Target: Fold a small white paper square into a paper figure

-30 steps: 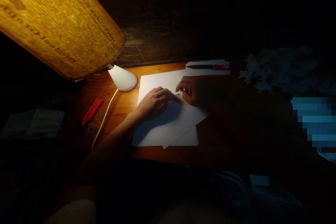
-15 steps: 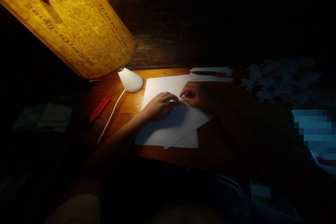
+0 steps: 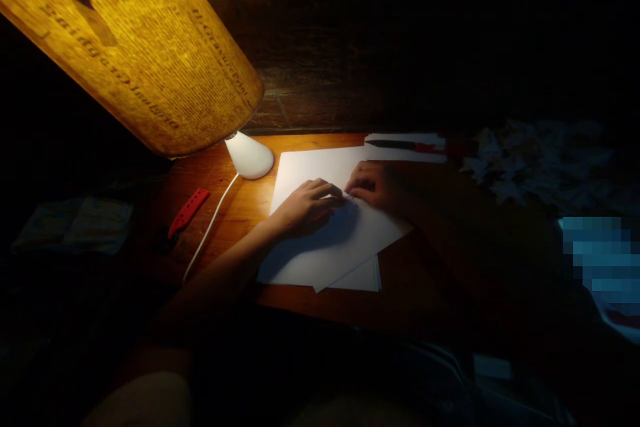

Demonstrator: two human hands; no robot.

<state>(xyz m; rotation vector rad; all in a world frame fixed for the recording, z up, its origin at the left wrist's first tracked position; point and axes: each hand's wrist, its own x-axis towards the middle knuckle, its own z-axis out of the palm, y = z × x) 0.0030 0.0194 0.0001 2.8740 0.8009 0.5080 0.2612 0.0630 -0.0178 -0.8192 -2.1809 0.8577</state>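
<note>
White sheets of paper (image 3: 320, 260) lie stacked at uneven angles under my hands. My left hand (image 3: 313, 203) reaches in from the left, its fingers bent and closed at the tips. Opposite it, my right hand (image 3: 373, 185) is curled with thumb and fingertips pinched. Their fingertips nearly meet over the sheets, on a small pale piece of paper (image 3: 349, 196) mostly covered by the fingers. Its exact shape is too dim and small to make out.
A lit lamp with a printed yellow shade (image 3: 165, 60) and white base (image 3: 253, 159) leans in from upper left, its cord (image 3: 210, 227) crossing the wooden table (image 3: 295, 300). A red-handled cutter (image 3: 189, 212) lies left. A black-and-red knife (image 3: 395, 145) rests on papers behind. Crumpled or folded papers (image 3: 525, 160) pile at right.
Both hands stay over the sheets, with small finger movements; the right fingertips have come closer to the left ones. The whole view has shifted slightly.
</note>
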